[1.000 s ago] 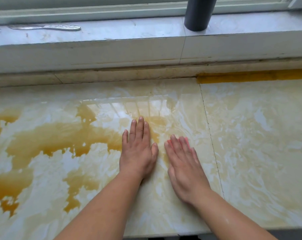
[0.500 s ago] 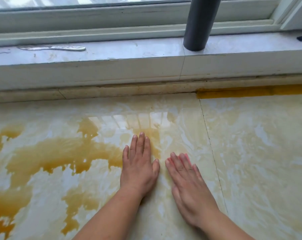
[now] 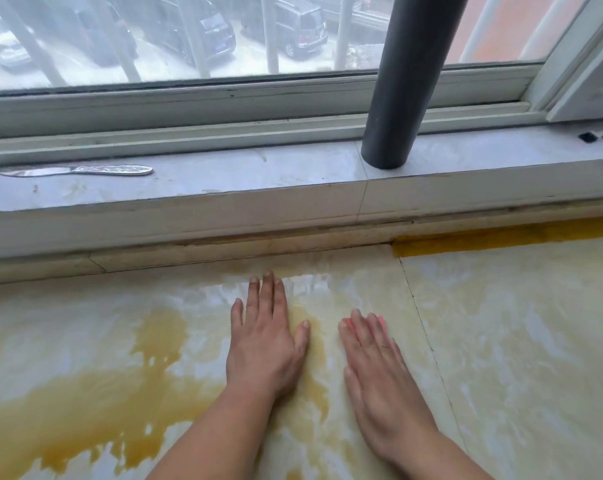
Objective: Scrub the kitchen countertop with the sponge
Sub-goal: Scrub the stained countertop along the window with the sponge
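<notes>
Grip: none, left hand (image 3: 263,344) and right hand (image 3: 374,370) flat, fingers straight, on wet yellow-stained desk (image 3: 518,341), seemingly bracing; pink sponge (image 3: 349,323) edge shows beneath right fingertips.

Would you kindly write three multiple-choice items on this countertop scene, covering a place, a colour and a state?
1. Where does the silver metal knife lie?
A. On the window sill
B. On the countertop
C. Under the left hand

2. What colour is the upright round pipe?
A. White
B. Dark grey
C. Orange

3. How does the left hand lie on the wet marbled stone countertop?
A. Curled into a fist
B. Pinching a cloth
C. Flat, fingers straight

Answers: 1 A, it rests on the sill, far left. 2 B, the pipe is dark grey. 3 C, palm down, fingers extended.
</notes>
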### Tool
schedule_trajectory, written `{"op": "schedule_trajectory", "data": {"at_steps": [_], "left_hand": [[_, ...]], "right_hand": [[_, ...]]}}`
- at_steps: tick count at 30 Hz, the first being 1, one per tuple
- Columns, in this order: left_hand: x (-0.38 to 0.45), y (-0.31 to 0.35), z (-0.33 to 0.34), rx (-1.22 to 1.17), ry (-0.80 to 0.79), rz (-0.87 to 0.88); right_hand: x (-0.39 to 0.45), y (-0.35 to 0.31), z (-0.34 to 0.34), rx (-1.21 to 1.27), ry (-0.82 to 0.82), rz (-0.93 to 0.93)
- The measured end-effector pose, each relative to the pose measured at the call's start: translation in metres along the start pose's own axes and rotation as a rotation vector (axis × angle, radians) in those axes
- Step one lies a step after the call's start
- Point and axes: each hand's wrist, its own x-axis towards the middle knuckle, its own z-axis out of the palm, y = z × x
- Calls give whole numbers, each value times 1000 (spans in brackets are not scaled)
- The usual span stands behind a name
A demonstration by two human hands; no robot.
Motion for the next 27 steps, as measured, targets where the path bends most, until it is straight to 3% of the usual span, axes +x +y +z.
{"op": "schedule_trajectory", "data": {"at_steps": [7, 14, 20, 24, 27], "left_hand": [[0, 0, -1, 34, 20, 4], [0, -1, 1, 43, 23, 3], [-1, 1, -1, 72, 24, -13], [-1, 1, -1, 82, 25, -21], [-2, 1, -1, 67, 32, -24]], "right_hand": [[117, -19, -33, 62, 33, 45], [56, -3, -4, 26, 47, -114], [120, -19, -25, 12, 88, -79], [68, 4, -15, 25, 83, -161], [73, 36, -25, 56, 93, -89]]}}
